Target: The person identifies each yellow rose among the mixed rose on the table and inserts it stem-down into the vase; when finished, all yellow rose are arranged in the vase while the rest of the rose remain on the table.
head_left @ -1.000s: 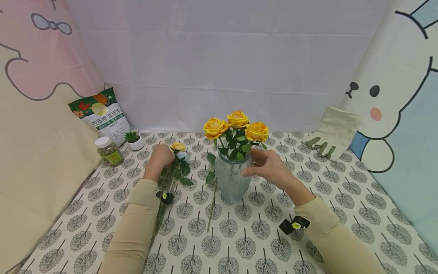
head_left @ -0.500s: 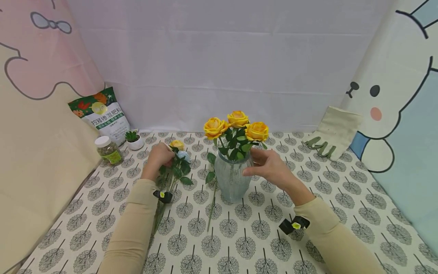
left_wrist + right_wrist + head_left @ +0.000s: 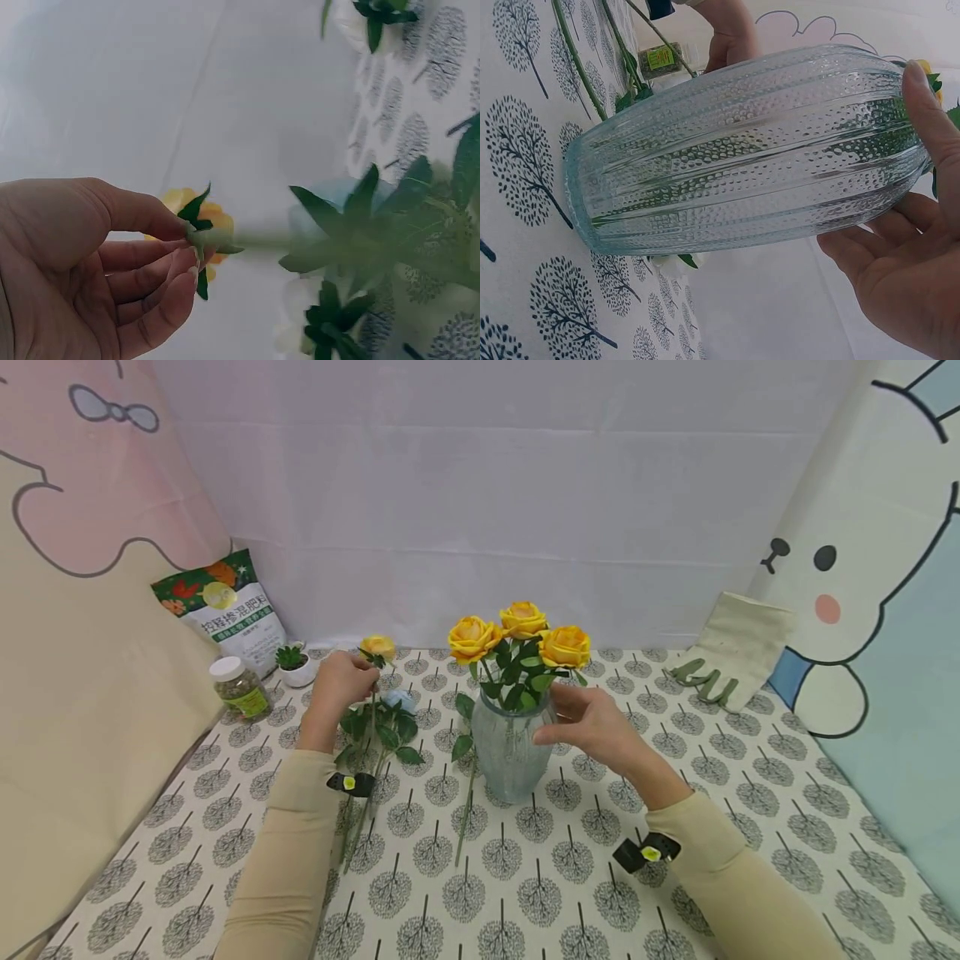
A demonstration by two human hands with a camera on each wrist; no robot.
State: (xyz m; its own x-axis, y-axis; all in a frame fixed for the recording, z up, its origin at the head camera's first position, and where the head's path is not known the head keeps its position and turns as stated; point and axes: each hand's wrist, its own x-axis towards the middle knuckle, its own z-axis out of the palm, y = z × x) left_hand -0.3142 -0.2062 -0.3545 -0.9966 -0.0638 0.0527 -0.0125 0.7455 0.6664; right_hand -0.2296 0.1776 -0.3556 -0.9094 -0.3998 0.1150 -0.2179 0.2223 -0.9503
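My left hand (image 3: 339,689) pinches the stem of a yellow rose (image 3: 378,647) just under its bloom, thumb against fingertips in the left wrist view. Below that hand, a pale blue rose (image 3: 399,699) and leafy green stems (image 3: 386,731) lie on the tablecloth. A ribbed, textured glass vase (image 3: 508,756) stands upright at the centre with three yellow roses (image 3: 523,622) in it. My right hand (image 3: 600,727) holds the vase near its rim from the right, thumb on the near side and fingers behind, as the right wrist view (image 3: 727,157) also has it.
Left of the vase lies a single stem (image 3: 465,810) with leaves. At the back left are a fertilizer bag (image 3: 240,618), a lidded jar (image 3: 242,691) and a small potted succulent (image 3: 295,667). Work gloves (image 3: 735,647) lean at the back right.
My left hand has lifted the yellow rose up and away from the pale blue one, its bloom rising toward the backdrop. The right hand and the vase have stayed put.
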